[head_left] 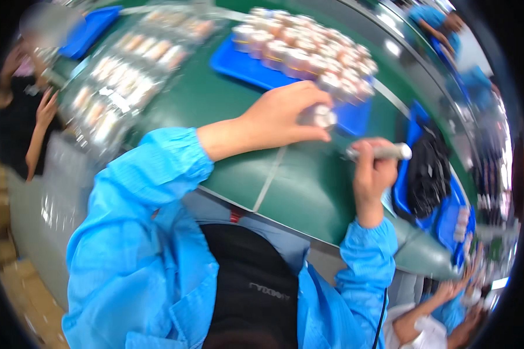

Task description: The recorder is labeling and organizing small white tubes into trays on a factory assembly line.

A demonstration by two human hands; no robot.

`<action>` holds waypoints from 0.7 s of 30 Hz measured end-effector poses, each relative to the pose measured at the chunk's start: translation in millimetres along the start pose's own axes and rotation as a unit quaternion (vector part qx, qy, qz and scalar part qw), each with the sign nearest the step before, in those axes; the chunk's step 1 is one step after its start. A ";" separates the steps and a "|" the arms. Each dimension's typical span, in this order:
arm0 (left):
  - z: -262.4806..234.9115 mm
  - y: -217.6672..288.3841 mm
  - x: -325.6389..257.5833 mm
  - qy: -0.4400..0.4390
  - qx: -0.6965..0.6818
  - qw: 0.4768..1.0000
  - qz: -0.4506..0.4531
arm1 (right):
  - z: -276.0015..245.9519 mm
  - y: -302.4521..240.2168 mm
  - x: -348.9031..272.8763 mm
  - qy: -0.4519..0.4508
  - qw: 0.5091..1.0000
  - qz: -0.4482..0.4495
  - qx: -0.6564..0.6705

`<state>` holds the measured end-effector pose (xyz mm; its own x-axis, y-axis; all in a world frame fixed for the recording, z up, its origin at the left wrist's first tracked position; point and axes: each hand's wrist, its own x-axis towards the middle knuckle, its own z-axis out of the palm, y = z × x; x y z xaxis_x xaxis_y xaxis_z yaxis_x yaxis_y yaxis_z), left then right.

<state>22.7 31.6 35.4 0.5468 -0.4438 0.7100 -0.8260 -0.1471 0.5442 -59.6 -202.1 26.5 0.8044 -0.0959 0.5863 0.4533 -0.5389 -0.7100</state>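
The left hand (pixel 282 119) pinches a small jar (pixel 319 116) above the green desk (pixel 308 198), at six o'clock from the blue tray (pixel 244 67) of jars. At four o'clock from it, the right hand (pixel 372 174) is closed around a pale marker (pixel 384 152).

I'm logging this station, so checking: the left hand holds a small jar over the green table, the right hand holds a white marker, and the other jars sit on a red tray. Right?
Not quite. The tray under the other jars is blue, not red, as the head view shows. The rest stands: the left hand holds a small jar over the green table, and the right hand holds a white marker.
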 end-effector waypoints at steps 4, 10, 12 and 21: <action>22.3 3.9 -3.5 -0.105 -0.030 0.993 -0.052 | 7.2 4.1 3.7 0.019 0.994 -0.079 -0.073; 18.9 7.5 -3.4 -0.064 0.046 0.997 -0.010 | 4.2 5.5 5.3 -0.013 0.998 0.064 -0.018; 20.5 9.7 -4.3 -0.064 0.039 0.997 -0.027 | 5.4 2.5 7.4 0.001 0.998 -0.007 -0.069; 14.5 10.6 -0.5 0.001 0.024 0.998 -0.062 | 6.5 3.2 7.7 0.005 0.991 -0.056 -0.120</action>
<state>11.6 17.4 34.3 0.6460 -0.4181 0.6387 -0.7569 -0.2425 0.6069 -49.4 -199.2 26.2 0.7502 -0.0312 0.6604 0.4340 -0.7304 -0.5275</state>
